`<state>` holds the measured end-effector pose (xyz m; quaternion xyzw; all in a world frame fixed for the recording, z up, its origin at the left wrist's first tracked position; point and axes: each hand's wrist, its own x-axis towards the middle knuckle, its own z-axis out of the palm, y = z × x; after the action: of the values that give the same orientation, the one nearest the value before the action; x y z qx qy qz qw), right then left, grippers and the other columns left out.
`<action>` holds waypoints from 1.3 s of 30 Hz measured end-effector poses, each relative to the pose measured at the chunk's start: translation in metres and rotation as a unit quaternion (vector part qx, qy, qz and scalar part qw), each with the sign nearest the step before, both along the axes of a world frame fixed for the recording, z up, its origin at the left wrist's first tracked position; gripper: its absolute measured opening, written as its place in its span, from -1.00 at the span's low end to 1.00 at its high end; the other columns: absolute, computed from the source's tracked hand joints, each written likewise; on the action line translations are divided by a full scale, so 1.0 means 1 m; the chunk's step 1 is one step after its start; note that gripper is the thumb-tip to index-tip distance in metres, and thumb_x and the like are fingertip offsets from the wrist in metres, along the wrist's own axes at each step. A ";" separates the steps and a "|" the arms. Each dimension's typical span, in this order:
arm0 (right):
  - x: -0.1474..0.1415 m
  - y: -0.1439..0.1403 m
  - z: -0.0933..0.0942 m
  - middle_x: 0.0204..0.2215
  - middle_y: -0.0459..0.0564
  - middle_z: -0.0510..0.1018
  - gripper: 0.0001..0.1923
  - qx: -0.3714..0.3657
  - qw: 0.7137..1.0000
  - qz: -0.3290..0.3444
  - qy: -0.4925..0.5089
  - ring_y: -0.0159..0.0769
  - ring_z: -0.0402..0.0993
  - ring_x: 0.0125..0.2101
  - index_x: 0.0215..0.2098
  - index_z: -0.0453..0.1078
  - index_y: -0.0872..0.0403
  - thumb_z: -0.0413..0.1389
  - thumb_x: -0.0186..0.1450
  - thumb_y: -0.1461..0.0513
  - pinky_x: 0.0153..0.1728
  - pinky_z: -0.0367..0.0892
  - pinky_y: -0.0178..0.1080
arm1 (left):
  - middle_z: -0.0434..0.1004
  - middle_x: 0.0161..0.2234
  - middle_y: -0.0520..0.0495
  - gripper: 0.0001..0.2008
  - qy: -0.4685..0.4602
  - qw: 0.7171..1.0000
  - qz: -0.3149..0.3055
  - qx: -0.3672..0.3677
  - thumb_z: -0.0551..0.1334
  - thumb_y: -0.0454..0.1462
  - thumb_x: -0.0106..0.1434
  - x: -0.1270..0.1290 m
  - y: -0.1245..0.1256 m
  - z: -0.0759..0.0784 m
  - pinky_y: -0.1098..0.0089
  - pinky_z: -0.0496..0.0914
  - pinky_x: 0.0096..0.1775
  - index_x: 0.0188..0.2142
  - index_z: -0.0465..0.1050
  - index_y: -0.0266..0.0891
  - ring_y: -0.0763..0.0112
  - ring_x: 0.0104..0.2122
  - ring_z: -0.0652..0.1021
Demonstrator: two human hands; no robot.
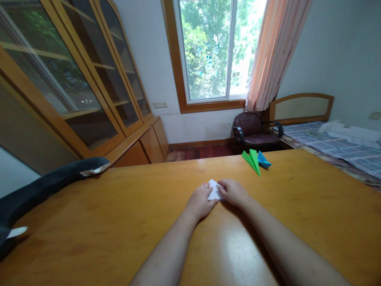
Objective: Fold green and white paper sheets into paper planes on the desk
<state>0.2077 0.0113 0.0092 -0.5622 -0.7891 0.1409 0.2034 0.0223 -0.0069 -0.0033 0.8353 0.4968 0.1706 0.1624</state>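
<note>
A small piece of folded white paper (214,190) lies on the wooden table, its pointed top facing away from me. My left hand (201,201) holds its left side, fingers at the upper left edge and thumb near the bottom. On the right, my right hand (233,192) is closed at the paper's edge, its fingertips on the white surface. Both hands partly cover the sheet, so its full outline is hidden. Beyond my right hand sit a green paper plane (252,161) and a blue folded paper boat (263,160), close beside each other.
The wooden table (119,222) spans the foreground. At its left edge is a dark, curved object (53,182) with white patches. A glass-fronted cabinet (86,75) stands at left. Past the far edge are a brown armchair (251,127) and a bed (336,139).
</note>
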 end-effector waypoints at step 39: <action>0.037 0.016 -0.007 -0.33 -0.04 0.57 -0.50 -0.267 0.855 -0.015 0.444 -0.34 0.43 -0.41 -0.15 0.46 0.11 0.22 -0.11 0.25 -0.40 0.30 -0.32 | 0.50 -0.03 -0.14 -0.61 -0.277 0.959 0.040 -0.039 0.47 -0.24 -0.06 -0.026 0.014 0.002 0.31 0.39 0.05 -0.17 0.61 -0.24 0.24 -0.05 0.52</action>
<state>0.2445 0.0277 0.0019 -0.4846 -0.5387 0.5775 0.3761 -0.0039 0.0066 -0.0012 0.7280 0.4712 0.3825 0.3190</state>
